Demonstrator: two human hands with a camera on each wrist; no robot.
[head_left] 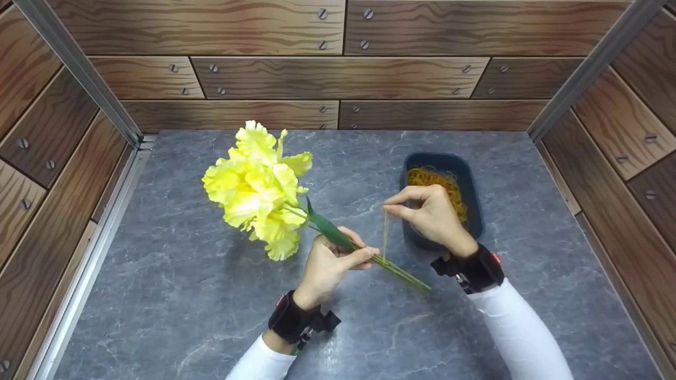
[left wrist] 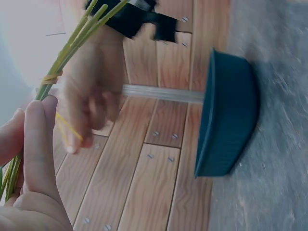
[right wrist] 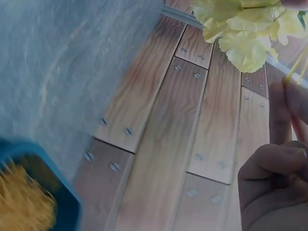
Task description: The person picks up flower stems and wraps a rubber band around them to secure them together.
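Several yellow artificial flowers (head_left: 256, 192) with ruffled petals lie to the left in the head view, on thin green stems with a long leaf (head_left: 330, 230). My left hand (head_left: 330, 264) grips the bundled stems (head_left: 405, 275) between thumb and fingers, bare stem ends pointing to the lower right. Thumb and forefinger of my right hand (head_left: 435, 216) pinch a thin yellow rubber band (head_left: 385, 232), drawn out long from the stems just past the left fingertips. In the left wrist view, an orange-yellow band loop (left wrist: 51, 78) encircles the stems.
A dark blue-green plastic tub (head_left: 478, 211) with many yellow and orange rubber bands (head_left: 458, 198) stands behind and beneath my right hand. The grey marbled tabletop (head_left: 174, 295) is bordered by wood-patterned walls (head_left: 338, 76) and metal rails (head_left: 79, 306).
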